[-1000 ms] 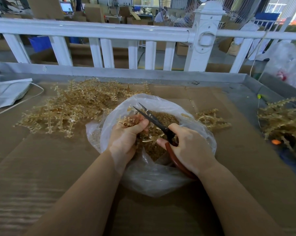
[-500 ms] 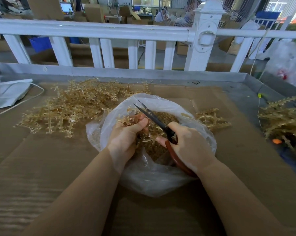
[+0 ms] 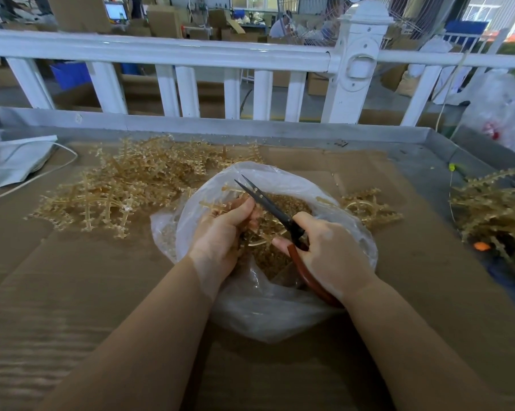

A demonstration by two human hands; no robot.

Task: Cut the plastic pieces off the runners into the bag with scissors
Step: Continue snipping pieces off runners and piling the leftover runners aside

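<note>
A clear plastic bag (image 3: 283, 310) lies open on the cardboard, with small tan cut pieces (image 3: 289, 203) heaped inside. Over its mouth my left hand (image 3: 220, 232) grips a tan runner (image 3: 217, 204) between thumb and fingers. My right hand (image 3: 330, 253) holds scissors (image 3: 268, 203) with black blades and red-brown handles. The blades are slightly apart and point up-left, close beside my left thumb. Part of the runner is hidden behind my left hand.
A big pile of tan runners (image 3: 126, 188) lies left of the bag, a smaller one (image 3: 366, 207) right behind it, another pile (image 3: 493, 209) at the far right. A white cable (image 3: 43, 176) lies at the left. A white railing (image 3: 191, 54) backs the table's grey rim (image 3: 220, 124).
The scissors' blades have shifted slightly and narrowed. My left hand has turned the runner a little over the bag. Both hands stay over the bag's mouth.
</note>
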